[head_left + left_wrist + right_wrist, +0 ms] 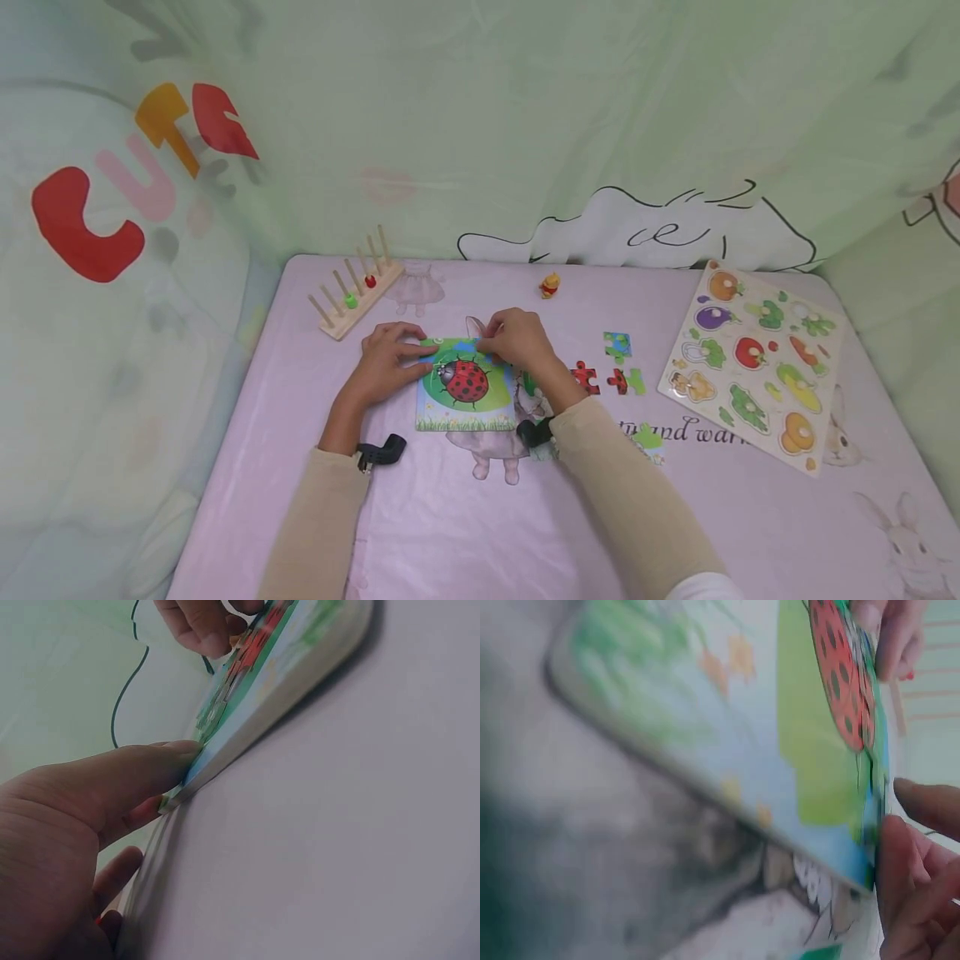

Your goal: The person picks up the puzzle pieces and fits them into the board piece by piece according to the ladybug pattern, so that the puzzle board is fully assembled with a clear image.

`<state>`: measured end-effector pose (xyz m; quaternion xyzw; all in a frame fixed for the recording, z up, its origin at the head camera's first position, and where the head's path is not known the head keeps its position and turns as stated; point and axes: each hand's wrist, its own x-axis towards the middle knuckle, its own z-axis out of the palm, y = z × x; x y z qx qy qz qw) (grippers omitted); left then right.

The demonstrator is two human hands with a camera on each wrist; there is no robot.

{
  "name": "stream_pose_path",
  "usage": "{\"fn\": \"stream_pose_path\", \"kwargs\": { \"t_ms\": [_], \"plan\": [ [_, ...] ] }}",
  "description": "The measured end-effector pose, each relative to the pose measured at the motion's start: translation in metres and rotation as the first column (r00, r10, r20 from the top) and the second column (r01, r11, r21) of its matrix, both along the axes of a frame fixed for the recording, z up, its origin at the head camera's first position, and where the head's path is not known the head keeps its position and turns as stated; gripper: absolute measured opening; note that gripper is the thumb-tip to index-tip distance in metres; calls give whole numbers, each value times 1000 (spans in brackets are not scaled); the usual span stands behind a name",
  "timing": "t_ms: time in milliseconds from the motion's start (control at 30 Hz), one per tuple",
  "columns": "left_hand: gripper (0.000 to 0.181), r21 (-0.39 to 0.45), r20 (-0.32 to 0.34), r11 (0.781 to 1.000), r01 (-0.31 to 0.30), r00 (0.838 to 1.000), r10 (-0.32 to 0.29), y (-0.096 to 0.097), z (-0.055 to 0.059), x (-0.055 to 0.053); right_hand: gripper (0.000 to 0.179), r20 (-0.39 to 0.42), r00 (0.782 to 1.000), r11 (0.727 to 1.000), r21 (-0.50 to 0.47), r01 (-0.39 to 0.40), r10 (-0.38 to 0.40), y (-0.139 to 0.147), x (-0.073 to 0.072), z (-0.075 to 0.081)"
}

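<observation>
A square ladybug puzzle board (465,392) lies on the pink table, with blue and green pieces set along its top. My left hand (386,362) steadies its upper left corner; in the left wrist view the thumb (176,754) presses on the edge and the other fingers lie alongside. At the upper right, my right hand (521,337) pinches a small puzzle piece between thumb and fingertips, over the board's top edge. That piece is mostly hidden by the fingers. Loose red puzzle pieces (585,377) and a blue-green piece (618,346) lie right of the board.
A wooden peg rack (363,304) with a green and a red bead stands at back left. A small bear figure (550,286) is near the back edge. To the right lies a vegetable peg puzzle (705,392). A green piece (648,437) lies beside the right forearm.
</observation>
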<state>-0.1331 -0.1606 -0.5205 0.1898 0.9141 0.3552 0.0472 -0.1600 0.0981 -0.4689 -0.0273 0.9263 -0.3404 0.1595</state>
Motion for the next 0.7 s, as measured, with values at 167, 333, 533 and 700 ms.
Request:
{"fn": "stream_pose_path", "kwargs": {
  "t_ms": [167, 333, 533, 700],
  "plan": [
    [35, -3, 6, 1000, -4, 1000, 4, 1, 0, -1, 24, 36, 999, 1000, -11, 11, -11, 7, -4, -2],
    [34, 9, 41, 998, -58, 997, 58, 5, 2, -3, 26, 52, 999, 1000, -10, -14, 15, 10, -6, -4],
    [36, -35, 55, 986, -161, 985, 163, 22, 4, -7, 28, 54, 998, 1000, 9, -27, 26, 10, -8, -7],
    [34, -69, 64, 973, -220, 973, 224, 33, 9, -8, 28, 65, 998, 1000, 6, -26, 26, 11, -8, -6]
  ]
}}
